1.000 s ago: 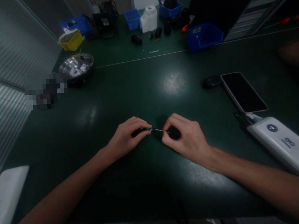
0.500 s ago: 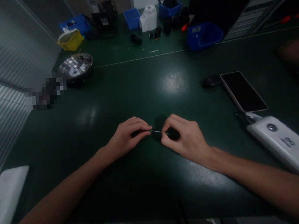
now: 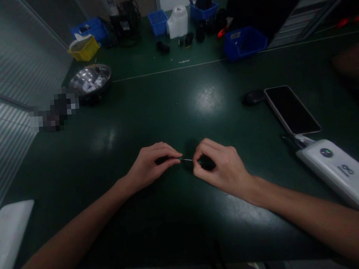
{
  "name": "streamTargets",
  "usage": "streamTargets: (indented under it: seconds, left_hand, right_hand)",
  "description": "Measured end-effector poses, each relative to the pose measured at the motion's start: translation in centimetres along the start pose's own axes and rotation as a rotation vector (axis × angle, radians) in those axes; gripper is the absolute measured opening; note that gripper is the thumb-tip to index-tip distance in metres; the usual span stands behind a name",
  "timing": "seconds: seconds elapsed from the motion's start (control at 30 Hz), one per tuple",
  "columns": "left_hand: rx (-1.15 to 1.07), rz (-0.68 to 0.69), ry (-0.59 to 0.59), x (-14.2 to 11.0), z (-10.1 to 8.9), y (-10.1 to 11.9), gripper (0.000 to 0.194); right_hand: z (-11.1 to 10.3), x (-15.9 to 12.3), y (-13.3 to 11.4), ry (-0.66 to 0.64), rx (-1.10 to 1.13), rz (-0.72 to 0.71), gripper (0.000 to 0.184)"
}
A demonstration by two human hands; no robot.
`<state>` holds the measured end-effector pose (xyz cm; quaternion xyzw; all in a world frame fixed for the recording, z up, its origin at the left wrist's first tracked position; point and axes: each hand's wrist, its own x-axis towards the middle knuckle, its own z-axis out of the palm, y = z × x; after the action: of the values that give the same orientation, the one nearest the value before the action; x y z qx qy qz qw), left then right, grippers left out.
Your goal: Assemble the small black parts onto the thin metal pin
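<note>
My left hand (image 3: 152,164) is closed in a pinch, thumb and forefinger together on the dark greenish end of a thin metal rod (image 3: 187,159). Facing it, my right hand (image 3: 219,162) pinches the rod's other end between thumb and curled forefinger. Only a short, shiny stretch of the rod shows between the fingertips; both its ends are hidden, so its exact kind cannot be made out. Both hands rest low over the dark green table (image 3: 153,111).
To the right lie a phone (image 3: 292,109), a black computer mouse (image 3: 254,98) and a white power bank (image 3: 341,169) marked 18. A metal bowl (image 3: 107,76) with white scraps stands at left. Blue bins (image 3: 245,41) and a yellow bin (image 3: 84,49) line the back. A blurred hand shows at far right.
Both hands keep their pinch on the thin rod and have barely shifted. A green light now shows on the power bank's round display. The hand at far right has moved slightly.
</note>
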<state>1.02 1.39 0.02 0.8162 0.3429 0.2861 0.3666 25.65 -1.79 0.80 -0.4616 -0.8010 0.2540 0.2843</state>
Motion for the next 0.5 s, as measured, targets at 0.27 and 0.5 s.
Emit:
streamTargets:
  seconds: [0.27,0.5]
  left_hand:
    - [-0.092,-0.086,-0.055,-0.12,-0.31,-0.06,0.019]
    - [0.049,0.019,-0.054,-0.14,0.24,0.40,0.020]
  right_hand:
    - [-0.03,0.16,0.08,0.029,0.078,-0.041,0.004]
    - [0.41,0.02,0.16,-0.025,-0.049,-0.055,0.006]
